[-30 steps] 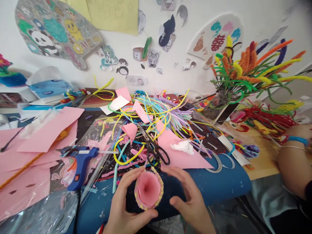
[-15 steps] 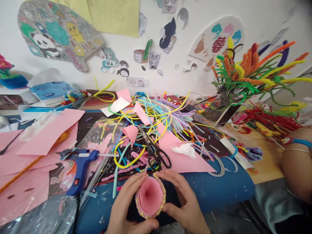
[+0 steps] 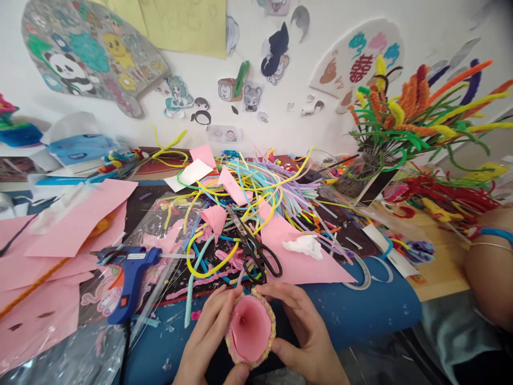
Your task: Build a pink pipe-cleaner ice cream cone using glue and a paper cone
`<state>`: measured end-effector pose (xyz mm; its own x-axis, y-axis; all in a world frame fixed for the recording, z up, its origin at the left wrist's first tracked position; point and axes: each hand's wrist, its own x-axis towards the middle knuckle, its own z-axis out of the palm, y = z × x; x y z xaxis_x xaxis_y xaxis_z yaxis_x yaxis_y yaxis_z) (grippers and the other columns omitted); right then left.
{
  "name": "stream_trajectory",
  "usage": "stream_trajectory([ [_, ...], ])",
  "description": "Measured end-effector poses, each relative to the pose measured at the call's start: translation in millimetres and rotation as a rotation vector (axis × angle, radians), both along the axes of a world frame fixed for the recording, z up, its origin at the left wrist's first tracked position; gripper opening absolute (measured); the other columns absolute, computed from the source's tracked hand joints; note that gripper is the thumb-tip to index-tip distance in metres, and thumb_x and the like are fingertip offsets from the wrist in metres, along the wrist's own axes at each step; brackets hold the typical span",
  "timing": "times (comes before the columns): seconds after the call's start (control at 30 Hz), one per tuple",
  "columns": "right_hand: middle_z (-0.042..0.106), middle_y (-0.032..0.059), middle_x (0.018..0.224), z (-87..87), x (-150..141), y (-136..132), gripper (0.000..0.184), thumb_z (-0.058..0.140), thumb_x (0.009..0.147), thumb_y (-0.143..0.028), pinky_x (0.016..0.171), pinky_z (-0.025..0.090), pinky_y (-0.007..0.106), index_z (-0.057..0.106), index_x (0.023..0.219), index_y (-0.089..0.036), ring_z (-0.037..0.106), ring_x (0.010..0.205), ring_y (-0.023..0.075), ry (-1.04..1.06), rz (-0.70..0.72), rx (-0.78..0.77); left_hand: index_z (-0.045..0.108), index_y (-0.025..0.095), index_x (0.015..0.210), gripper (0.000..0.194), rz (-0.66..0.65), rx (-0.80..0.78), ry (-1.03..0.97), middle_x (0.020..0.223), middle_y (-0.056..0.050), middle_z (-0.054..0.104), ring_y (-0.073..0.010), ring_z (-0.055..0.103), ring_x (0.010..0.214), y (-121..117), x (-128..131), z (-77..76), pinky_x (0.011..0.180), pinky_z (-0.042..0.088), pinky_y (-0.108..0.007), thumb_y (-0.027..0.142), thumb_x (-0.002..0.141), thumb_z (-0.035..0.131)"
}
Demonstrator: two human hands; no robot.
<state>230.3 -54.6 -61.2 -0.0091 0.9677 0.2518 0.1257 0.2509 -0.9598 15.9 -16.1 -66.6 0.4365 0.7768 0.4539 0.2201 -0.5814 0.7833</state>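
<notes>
A pink paper cone (image 3: pixel 250 331) with a fuzzy yellow-pink pipe cleaner rim faces me, open end up. My left hand (image 3: pixel 204 345) wraps its left side, fingers on the rim. On the right side my right hand (image 3: pixel 306 334) grips it too, thumb at the lower rim. Just beyond the cone lie black scissors (image 3: pixel 254 248) on a tangle of coloured pipe cleaners (image 3: pixel 256 187).
A blue glue gun (image 3: pixel 128 270) lies to the left on plastic film. Pink paper sheets (image 3: pixel 60 235) cover the left side. A vase of pipe cleaner flowers (image 3: pixel 401 123) stands at the right. Another person's arm (image 3: pixel 491 267) with bracelets rests at the right edge.
My right hand closed in onto the cone's right side. The cone has tipped slightly and sits a little lower and further right in view.
</notes>
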Motion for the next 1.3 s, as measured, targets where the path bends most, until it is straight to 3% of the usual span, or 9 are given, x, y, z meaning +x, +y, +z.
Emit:
stream_trajectory([
  [0.17,0.063,0.0093,0.134,0.3,3,2,0.051,0.069,0.088,-0.042,0.109,0.047,0.040,0.055,0.137,-0.033,0.057,0.129,0.0237,0.018,0.044,0.028,0.031,0.030,0.156,0.078,-0.010,0.060,0.014,0.146,-0.014,0.057,-0.0369,0.050,0.137,2,2,-2.7,0.113,0.040,-0.055,0.039,0.088,0.068],
  [0.4,0.066,0.0099,0.129,1.4,10,10,0.062,0.074,0.083,-0.048,0.107,0.048,0.042,0.051,0.139,-0.032,0.063,0.122,0.0255,0.012,0.106,0.110,0.012,0.026,0.160,0.097,0.011,0.033,-0.153,0.131,-0.013,0.069,-0.0289,0.061,0.127,3,8,-5.8,0.109,0.046,-0.043,0.055,0.085,0.067],
  [0.63,0.067,0.0067,0.129,-2.9,14,14,0.075,0.081,0.078,-0.046,0.114,0.040,0.039,0.045,0.142,-0.036,0.060,0.126,0.0246,0.039,0.198,0.118,0.013,0.030,0.159,0.103,-0.015,-0.058,-0.269,0.127,-0.006,0.072,-0.0236,0.057,0.131,1,13,-4.6,0.110,0.043,-0.035,0.054,0.080,0.074],
  [1.3,0.068,0.0053,0.126,3.0,13,17,0.077,0.079,0.081,-0.046,0.108,0.045,0.041,0.038,0.145,-0.040,0.063,0.119,0.0240,0.122,0.280,0.112,0.011,0.030,0.159,0.105,-0.054,-0.079,-0.262,0.128,-0.004,0.072,-0.0226,0.055,0.134,2,12,-2.2,0.111,0.040,-0.033,0.053,0.079,0.076],
])
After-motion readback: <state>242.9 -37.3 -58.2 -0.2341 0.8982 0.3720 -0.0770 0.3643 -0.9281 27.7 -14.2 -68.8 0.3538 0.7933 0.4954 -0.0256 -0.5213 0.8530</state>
